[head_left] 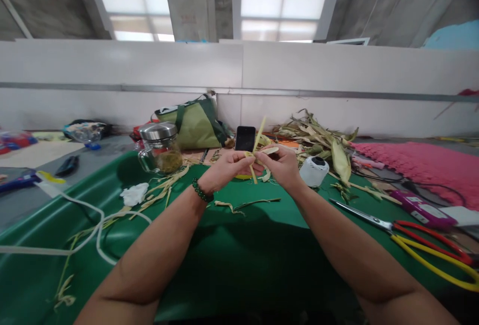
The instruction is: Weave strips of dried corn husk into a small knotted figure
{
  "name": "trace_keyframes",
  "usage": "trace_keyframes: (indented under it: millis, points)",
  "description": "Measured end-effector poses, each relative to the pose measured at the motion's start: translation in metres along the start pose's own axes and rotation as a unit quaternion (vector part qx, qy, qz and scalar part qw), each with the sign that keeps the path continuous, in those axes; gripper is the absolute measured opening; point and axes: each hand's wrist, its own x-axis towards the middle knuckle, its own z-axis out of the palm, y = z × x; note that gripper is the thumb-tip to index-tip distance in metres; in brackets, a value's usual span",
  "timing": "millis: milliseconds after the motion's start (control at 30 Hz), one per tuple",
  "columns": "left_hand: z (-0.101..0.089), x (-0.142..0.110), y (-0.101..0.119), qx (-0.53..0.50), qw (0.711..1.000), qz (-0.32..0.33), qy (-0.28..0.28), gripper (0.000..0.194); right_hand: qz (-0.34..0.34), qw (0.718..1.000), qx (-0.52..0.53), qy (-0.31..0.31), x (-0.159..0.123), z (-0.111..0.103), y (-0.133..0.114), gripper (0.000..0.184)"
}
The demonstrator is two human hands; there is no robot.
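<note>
From far off I see the left hand (239,161) and right hand (281,166) both pinching the strip (259,134), up over the middle of the counter (288,217). It looks light, bendy and easy to tear, so I'd hold it flat with soft fingertips. Toward the far edge, the phone (245,139) and spool (314,172) crowd close; scissors (381,223) lie by the right edge.

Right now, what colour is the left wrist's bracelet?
The bracelet is dark green; see the head view.
</note>
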Motion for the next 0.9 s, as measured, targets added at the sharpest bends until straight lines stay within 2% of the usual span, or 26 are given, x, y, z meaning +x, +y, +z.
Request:
trace_keyframes:
  millis: [100, 200, 267, 400, 500, 600, 667, 800, 900]
  points:
    - [-0.001, -0.001, 0.002, 0.030, 1.000, -0.005, -0.008, 0.033, 0.015, 1.000, 0.021, -0.012, 0.001, 0.001, 0.002, 0.023]
    - [-0.004, -0.001, 0.002, -0.006, 1.000, -0.013, 0.008, 0.033, 0.031, 0.997, 0.055, -0.043, 0.003, 0.000, 0.003, 0.025]
    - [-0.008, -0.001, 0.002, -0.033, 0.999, -0.007, 0.026, 0.033, 0.063, 0.989, 0.096, -0.097, 0.005, -0.003, 0.003, 0.022]
    - [-0.015, -0.001, 0.005, -0.055, 0.996, 0.007, 0.066, 0.029, 0.138, 0.952, 0.192, -0.194, 0.007, -0.013, -0.001, 0.015]
    - [-0.018, 0.001, 0.006, -0.066, 0.993, 0.008, 0.095, 0.028, 0.114, 0.933, 0.237, -0.244, 0.005, -0.020, -0.006, 0.022]
    - [-0.017, 0.002, 0.005, -0.069, 0.992, 0.008, 0.106, 0.027, 0.069, 0.934, 0.223, -0.272, 0.001, -0.022, -0.011, 0.037]
    - [-0.015, 0.002, 0.004, -0.053, 0.991, 0.007, 0.119, 0.027, 0.035, 0.944, 0.203, -0.258, -0.001, -0.021, -0.013, 0.040]
    - [-0.009, 0.002, 0.000, -0.004, 0.989, 0.004, 0.151, 0.030, -0.077, 0.984, 0.075, -0.141, -0.001, -0.015, -0.011, 0.013]
    - [-0.002, 0.001, -0.001, 0.044, 0.986, 0.021, 0.157, 0.030, -0.132, 0.989, -0.012, -0.072, 0.000, -0.009, -0.005, 0.006]
